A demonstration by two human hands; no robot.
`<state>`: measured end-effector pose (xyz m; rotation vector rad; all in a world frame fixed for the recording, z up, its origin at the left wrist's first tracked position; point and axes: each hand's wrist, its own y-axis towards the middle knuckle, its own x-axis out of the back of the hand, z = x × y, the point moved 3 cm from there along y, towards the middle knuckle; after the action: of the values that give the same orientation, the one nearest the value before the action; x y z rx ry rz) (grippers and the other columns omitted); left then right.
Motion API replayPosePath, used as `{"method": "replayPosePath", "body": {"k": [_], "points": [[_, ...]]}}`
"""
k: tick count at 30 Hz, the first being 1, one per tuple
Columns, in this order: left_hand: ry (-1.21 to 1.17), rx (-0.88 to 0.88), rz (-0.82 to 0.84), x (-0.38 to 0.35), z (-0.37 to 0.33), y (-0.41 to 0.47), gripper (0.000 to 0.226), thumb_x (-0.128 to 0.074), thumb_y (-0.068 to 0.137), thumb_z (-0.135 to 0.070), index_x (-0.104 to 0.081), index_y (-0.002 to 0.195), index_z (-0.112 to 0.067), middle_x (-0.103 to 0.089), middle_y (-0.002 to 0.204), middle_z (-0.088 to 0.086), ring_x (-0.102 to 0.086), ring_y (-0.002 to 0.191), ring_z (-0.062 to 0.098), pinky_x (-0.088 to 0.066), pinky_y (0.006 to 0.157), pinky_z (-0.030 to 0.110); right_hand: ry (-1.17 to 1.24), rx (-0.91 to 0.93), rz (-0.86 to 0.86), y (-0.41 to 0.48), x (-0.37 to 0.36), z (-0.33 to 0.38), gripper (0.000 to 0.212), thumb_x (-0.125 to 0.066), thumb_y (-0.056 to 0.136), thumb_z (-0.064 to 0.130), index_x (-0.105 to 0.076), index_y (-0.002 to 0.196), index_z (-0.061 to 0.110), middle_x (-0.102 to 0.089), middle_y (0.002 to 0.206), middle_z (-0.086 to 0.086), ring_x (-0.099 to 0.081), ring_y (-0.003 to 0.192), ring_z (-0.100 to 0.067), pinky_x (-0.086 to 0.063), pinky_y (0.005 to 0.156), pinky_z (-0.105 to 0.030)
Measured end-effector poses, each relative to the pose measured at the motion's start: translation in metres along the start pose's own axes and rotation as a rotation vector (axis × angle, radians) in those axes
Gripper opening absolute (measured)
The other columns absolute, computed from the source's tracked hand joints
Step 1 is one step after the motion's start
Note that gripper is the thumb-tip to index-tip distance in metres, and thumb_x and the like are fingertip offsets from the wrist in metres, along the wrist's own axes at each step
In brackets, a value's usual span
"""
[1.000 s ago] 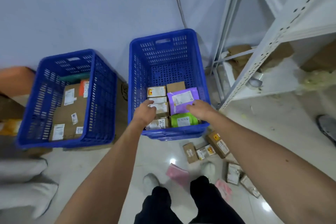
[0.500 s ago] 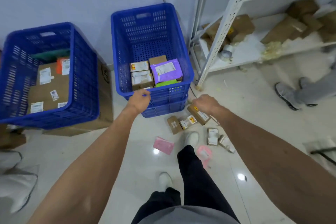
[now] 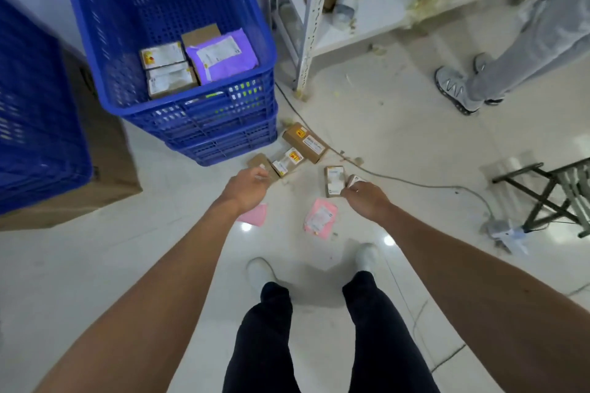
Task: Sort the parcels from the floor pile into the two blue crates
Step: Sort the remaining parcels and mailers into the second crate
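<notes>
Dropped from the crate rim to the floor parcels mid-frame: left hand (image 3: 245, 187) curled, seemingly touching a small brown box (image 3: 260, 163); right hand (image 3: 364, 198) pinching a white-labelled parcel (image 3: 355, 181). Blue crate (image 3: 191, 105) upper left.

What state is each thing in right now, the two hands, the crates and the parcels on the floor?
Left hand: lowered onto a small brown box, grip unclear.
Right hand: fingers closing on a small labelled box.
Middle blue crate: partly filled, purple mailer on top.
Left blue crate: contents hidden.
Pink mailers: flat on floor, untouched.
Long brown box: lying on floor.
</notes>
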<state>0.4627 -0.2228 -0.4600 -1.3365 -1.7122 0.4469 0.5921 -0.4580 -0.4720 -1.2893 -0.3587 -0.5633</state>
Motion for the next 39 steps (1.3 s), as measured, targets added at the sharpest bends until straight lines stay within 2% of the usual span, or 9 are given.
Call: {"method": "replayPosePath", "body": {"k": [3,7,13,19,21,23,27,34,39], "points": [[0.032,-0.001,0.050,-0.057,0.005,0.054,0.032,-0.049,0.098,-0.026,-0.062,0.128,-0.029,-0.059,0.134,0.001,-0.056,0.120,0.023,-0.043,0.099,0.031,0.072,-0.050,0.039,0.059,-0.018,-0.048,0.042,-0.046,0.100,0.036,-0.057,0.131,0.011,-0.059,0.123,-0.009,-0.055,0.115,-0.031,-0.041,0.090,-0.033],[0.145,-0.016,0.089,-0.153,0.025,0.144,0.035,-0.044,0.102,-0.023,-0.066,0.129,-0.027,-0.058,0.141,-0.005,-0.053,0.128,0.020,-0.041,0.101,0.027,0.401,-0.182,0.113,0.165,-0.051,-0.113,0.035,-0.061,0.093,0.029,-0.064,0.125,0.014,-0.057,0.092,-0.006,-0.052,0.078,-0.020,-0.038,0.066,-0.030],[0.140,0.076,0.110,-0.287,0.082,0.292,0.042,-0.043,0.099,-0.022,-0.062,0.136,-0.026,-0.056,0.146,-0.003,-0.050,0.134,0.023,-0.039,0.113,0.034,0.280,-0.071,0.165,0.323,-0.109,-0.172,0.048,-0.060,0.088,0.042,-0.059,0.132,0.021,-0.058,0.130,-0.004,-0.054,0.120,-0.026,-0.042,0.107,-0.046],[-0.067,0.158,0.073,-0.391,0.124,0.418,0.045,-0.046,0.099,-0.014,-0.053,0.143,-0.012,-0.050,0.149,0.009,-0.048,0.135,0.030,-0.039,0.114,0.041,0.128,0.046,0.042,0.475,-0.160,-0.190,0.066,-0.056,0.093,0.034,-0.032,0.149,0.009,-0.034,0.150,-0.016,-0.040,0.135,-0.033,-0.038,0.099,-0.035],[-0.089,0.155,0.071,-0.413,0.133,0.447,0.042,-0.047,0.099,-0.015,-0.055,0.140,-0.012,-0.054,0.145,0.010,-0.052,0.131,0.031,-0.042,0.111,0.044,0.125,0.050,-0.025,0.510,-0.170,-0.189,0.067,-0.057,0.092,0.034,-0.032,0.148,0.006,-0.039,0.146,-0.018,-0.041,0.135,-0.035,-0.039,0.107,-0.042],[-0.092,0.141,0.075,-0.429,0.137,0.466,0.040,-0.045,0.095,-0.013,-0.062,0.131,-0.012,-0.063,0.133,0.011,-0.060,0.121,0.032,-0.049,0.104,0.045,0.199,0.028,-0.073,0.534,-0.174,-0.188,0.067,-0.056,0.086,0.039,-0.040,0.144,0.010,-0.050,0.137,-0.016,-0.052,0.122,-0.036,-0.047,0.098,-0.044],[-0.186,0.198,0.073,-0.433,0.147,0.472,0.048,-0.044,0.082,-0.010,-0.066,0.124,-0.012,-0.068,0.124,0.010,-0.064,0.113,0.031,-0.052,0.101,0.044,0.352,-0.061,-0.036,0.544,-0.182,-0.175,0.043,-0.055,0.090,0.028,-0.057,0.125,0.002,-0.061,0.109,-0.013,-0.060,0.095,-0.032,-0.042,0.063,-0.029],[-0.295,0.186,0.029,-0.395,0.137,0.440,0.058,-0.043,0.071,-0.021,-0.068,0.123,-0.015,-0.071,0.120,0.008,-0.067,0.109,0.029,-0.055,0.098,0.042,0.392,-0.027,0.016,0.504,-0.172,-0.155,0.037,-0.055,0.092,0.026,-0.057,0.123,0.006,-0.059,0.097,-0.008,-0.056,0.084,-0.026,-0.040,0.059,-0.029],[-0.291,0.145,0.004,-0.342,0.104,0.379,0.065,-0.039,0.066,-0.023,-0.066,0.125,-0.015,-0.069,0.122,0.006,-0.065,0.110,0.028,-0.055,0.096,0.044,0.492,0.013,0.068,0.428,-0.148,-0.125,0.044,-0.057,0.084,0.027,-0.058,0.127,0.015,-0.066,0.107,-0.007,-0.063,0.097,-0.028,-0.051,0.086,-0.041]]}}
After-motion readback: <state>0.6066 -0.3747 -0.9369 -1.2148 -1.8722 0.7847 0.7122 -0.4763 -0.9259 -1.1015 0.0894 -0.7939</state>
